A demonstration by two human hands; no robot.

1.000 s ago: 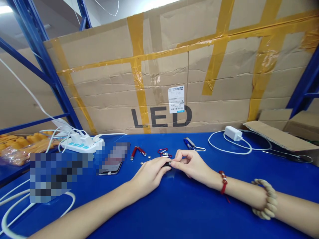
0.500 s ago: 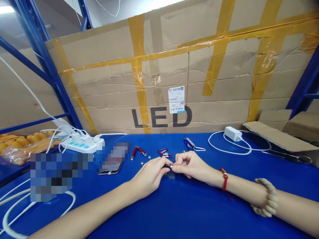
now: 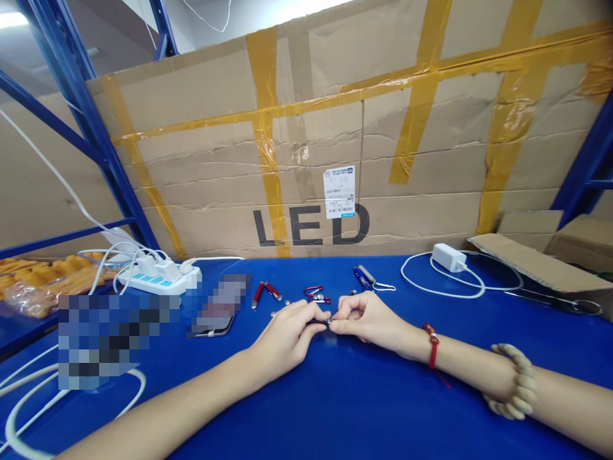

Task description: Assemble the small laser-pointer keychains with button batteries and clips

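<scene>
My left hand [image 3: 287, 335] is closed in a pinch around a small black mini flashlight [image 3: 322, 322], mostly covered by the fingers. At its silver end, the thumb and forefinger of my right hand [image 3: 371, 319] pinch tightly, almost touching the left fingertips. Just beyond the hands lie red carabiner clips [image 3: 313, 291]. Two red metal tubes [image 3: 257, 295] rest farther left, with small button cells [image 3: 288, 303] near them. Behind my right hand are a blue tube [image 3: 360, 278] and a silver tube with a carabiner [image 3: 383, 287].
A phone [image 3: 218, 326], partly blurred out, lies left of the tubes. White cables run from a power strip [image 3: 160, 281] at left. A white charger [image 3: 448, 257], scissors [image 3: 569, 304] and an open carton [image 3: 522, 262] are at right. A large cardboard box [image 3: 215, 179] stands behind.
The hands stay in nearly the same place. My fingers have shifted slightly around the black flashlight, and less of its body shows between them.
</scene>
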